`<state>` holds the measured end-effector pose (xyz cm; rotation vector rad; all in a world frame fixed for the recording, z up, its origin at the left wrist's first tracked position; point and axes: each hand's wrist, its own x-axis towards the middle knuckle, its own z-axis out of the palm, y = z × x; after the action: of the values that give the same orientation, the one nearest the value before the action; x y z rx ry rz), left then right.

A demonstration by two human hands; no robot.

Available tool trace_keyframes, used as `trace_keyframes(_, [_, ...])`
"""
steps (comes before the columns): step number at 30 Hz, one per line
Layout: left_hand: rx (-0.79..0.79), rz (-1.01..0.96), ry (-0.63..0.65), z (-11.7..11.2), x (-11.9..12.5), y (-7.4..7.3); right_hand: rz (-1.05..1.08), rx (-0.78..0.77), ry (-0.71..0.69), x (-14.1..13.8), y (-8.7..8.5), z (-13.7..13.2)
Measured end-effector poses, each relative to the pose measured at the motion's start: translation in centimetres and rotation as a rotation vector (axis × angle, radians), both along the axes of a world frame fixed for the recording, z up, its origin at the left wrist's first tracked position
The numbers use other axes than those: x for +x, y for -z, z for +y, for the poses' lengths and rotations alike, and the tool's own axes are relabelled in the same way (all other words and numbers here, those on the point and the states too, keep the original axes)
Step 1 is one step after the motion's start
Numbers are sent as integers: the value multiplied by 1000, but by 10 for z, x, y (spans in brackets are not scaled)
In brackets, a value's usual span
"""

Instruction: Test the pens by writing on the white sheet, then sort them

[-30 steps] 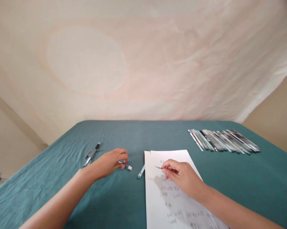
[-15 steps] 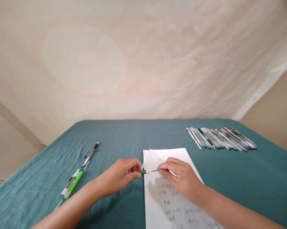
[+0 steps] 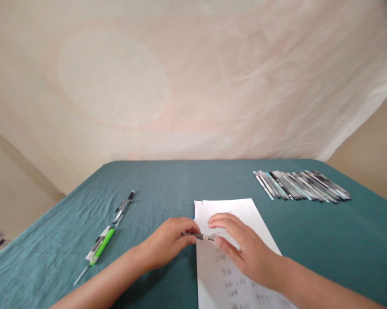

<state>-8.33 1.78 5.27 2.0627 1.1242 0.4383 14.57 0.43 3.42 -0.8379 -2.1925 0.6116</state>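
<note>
Over the left edge of the paper, my left hand (image 3: 177, 237) is closed round a pen with a dark grey grip (image 3: 200, 236). The rest of the barrel is hidden in my fingers. A short pale section and a thin dark tip point right from the grip. My right hand (image 3: 238, 244) is open above the paper (image 3: 227, 206), its thumb and fingers apart. Its thumb lies close to the thin tip; whether they touch I cannot tell. Handwriting covers the lower part of the paper.
At the right back lies a row of several pens (image 3: 299, 186). To my left are a clear pen with black parts (image 3: 124, 208), a bright green tube (image 3: 102, 246) with pale pieces beside it, and a thin stick (image 3: 81, 275). A teal cloth (image 3: 161, 180) covers the table.
My right fingers have parted from their pinch on the thin end in front of the pen. Less of that end now shows beyond the grip. My left hand has shifted slightly right and down.
</note>
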Motion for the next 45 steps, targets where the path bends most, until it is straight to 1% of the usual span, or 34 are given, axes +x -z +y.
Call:
trace_keyframes(3, [-84,-124,-123,11,-8,3,64,-20,156,10,0,12])
trace_keyframes(5, [-134,-275,-195,17,-13,6,0,-25,181,11,2,19])
trace_keyframes(6, [-146,-353,-221,20,-14,8,-63,-8,154,9,4,21])
trace_keyframes(8, [-144,-472,-267,25,-17,12,-220,84,41,-4,6,22])
trace_keyframes(10, [-117,-538,-324,29,-19,15,-385,251,-68,-25,9,23])
trace_keyframes(12, [-96,-575,-381,32,-22,19,-532,413,-138,-50,13,27])
trace_keyframes(13, [-91,-586,-410,33,-23,21,-589,469,-149,-62,15,30])
trace_keyframes(16, [-89,-603,-474,37,-28,26,-680,561,-205,-90,22,42])
trace_keyframes(18, [-88,-621,-490,38,-32,29,-632,578,-254,-99,22,47])
trace_keyframes(19, [-89,-630,-489,39,-34,30,-562,555,-265,-100,21,47])
trace_keyframes(20, [-90,-637,-486,40,-35,32,-460,499,-265,-98,18,46])
trace_keyframes(21, [-92,-642,-481,40,-36,33,-331,405,-243,-94,15,45])
trace_keyframes(22, [-96,-645,-471,40,-36,34,-179,270,-212,-87,11,42])
trace_keyframes(23, [-104,-643,-456,39,-36,35,-15,92,-164,-77,8,39])
trace_keyframes(24, [-113,-638,-439,39,-34,37,146,-111,-85,-65,6,37])
trace_keyframes(25, [-124,-629,-419,37,-32,38,292,-326,-48,-52,6,36])
trace_keyframes(27, [-147,-602,-373,34,-27,41,584,-733,-24,-23,12,36])
trace_keyframes(28, [-156,-586,-351,32,-24,42,735,-894,9,-9,18,37])
trace_keyframes(29, [-164,-567,-327,30,-21,44,872,-1016,45,3,25,39])
trace_keyframes(30, [-170,-550,-304,28,-18,45,984,-1094,79,14,33,41])
trace_keyframes(32, [-179,-517,-266,25,-12,48,1117,-1186,98,27,46,43])
trace_keyframes(34, [-181,-493,-254,23,-9,51,1138,-1194,99,32,54,44])
trace_keyframes(36, [-177,-481,-275,22,-6,52,1090,-1148,104,32,56,44])
trace_keyframes(39, [-175,-464,-308,21,-4,53,975,-1081,109,28,55,41])
trace_keyframes(41, [-146,-417,-314,21,-4,52,886,-1056,111,27,55,39])
trace_keyframes(43, [-57,-327,-324,20,-5,50,799,-1026,124,26,56,37])
trace_keyframes(45, [68,-215,-337,20,-7,48,744,-994,147,26,58,36])
